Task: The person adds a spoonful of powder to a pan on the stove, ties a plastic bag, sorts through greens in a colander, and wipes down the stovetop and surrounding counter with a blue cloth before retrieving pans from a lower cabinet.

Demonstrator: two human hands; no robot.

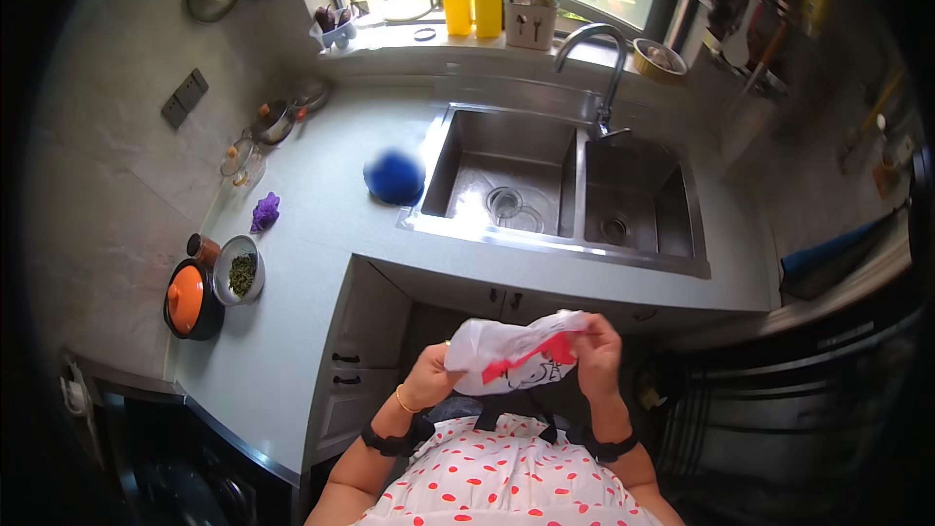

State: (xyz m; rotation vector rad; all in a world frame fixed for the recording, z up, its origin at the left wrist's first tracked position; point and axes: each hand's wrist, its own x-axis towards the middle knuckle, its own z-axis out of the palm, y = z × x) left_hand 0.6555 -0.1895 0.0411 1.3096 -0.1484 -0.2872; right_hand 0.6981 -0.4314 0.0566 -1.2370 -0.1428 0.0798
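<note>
My left hand [429, 380] and my right hand [600, 359] hold a thin white bag [475, 347] between them, in front of my waist and below the counter's front edge. The bag looks like plastic and bears a red print and black line drawing. My left fingers pinch its left side; the right ones grip its upper right corner. Beyond the hands is a steel double-bowl sink [581, 183] with an arched faucet [619, 66]. A rounded blue object [397, 183], partly blurred, stands at the sink's left edge.
Along the left counter [292, 285] are a black pot with an orange lid [188, 299], a bowl of green leafy bits [242, 275], a spice jar [202, 248], a crumpled purple item [265, 212] and lidded pots [272, 123]. Yellow bottles [458, 0] and a utensil holder [529, 25] line the windowsill.
</note>
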